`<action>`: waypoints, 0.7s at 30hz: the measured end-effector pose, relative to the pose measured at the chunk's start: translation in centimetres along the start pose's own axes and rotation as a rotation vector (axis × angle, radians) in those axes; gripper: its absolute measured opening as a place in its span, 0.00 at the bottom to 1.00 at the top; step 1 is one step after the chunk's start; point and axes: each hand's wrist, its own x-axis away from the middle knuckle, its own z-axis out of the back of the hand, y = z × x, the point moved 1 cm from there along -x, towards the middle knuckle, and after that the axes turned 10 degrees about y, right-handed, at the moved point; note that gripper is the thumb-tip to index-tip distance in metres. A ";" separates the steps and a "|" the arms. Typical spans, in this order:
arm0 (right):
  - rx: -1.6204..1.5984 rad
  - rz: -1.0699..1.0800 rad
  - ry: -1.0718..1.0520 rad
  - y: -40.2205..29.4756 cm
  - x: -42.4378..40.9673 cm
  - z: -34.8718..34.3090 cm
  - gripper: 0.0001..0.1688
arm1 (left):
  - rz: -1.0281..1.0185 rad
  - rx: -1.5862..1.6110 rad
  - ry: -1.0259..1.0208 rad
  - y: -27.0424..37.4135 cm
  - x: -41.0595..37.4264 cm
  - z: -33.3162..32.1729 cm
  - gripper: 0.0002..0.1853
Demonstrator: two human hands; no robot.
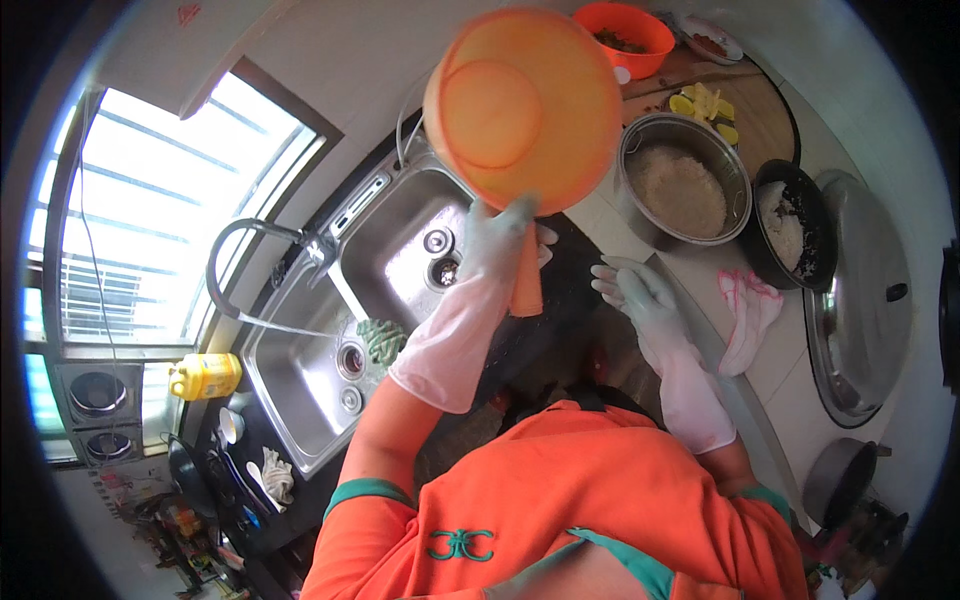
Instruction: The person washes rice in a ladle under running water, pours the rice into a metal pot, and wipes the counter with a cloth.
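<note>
My left hand (501,232), in a pale rubber glove, grips an orange plastic dipper (574,127) where its handle (527,277) meets the bowl. The dipper is raised, its round base facing me, and hides part of the sink and wall behind. Nothing is in my gloved right hand (641,294), which hovers near the counter edge with fingers apart. Left of the dipper lies a two-bowl stainless steel sink (382,251). Water runs from the curved faucet (214,262) into the nearer bowl, and a green striped cloth (382,341) hangs at the sink's edge.
To the right stand a metal pot of rice (739,161), a dark pan with rice (829,225), a large metal lid (862,337) and a pink-edged cloth (750,315). An orange bowl (656,56) sits behind. A yellow jug (206,376) stands beside the sink.
</note>
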 end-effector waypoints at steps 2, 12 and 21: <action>-0.040 0.009 0.018 -0.8 0.3 1.2 0.20 | -0.039 -0.036 -0.047 0.3 -0.8 -2.6 0.18; -0.106 0.020 0.049 -1.2 -0.6 5.0 0.20 | -0.436 -0.498 -0.052 -1.7 -3.8 -10.2 0.33; -0.144 0.031 0.063 -1.6 -1.0 5.6 0.19 | -0.933 -0.926 -0.063 -3.8 -5.4 -11.5 0.46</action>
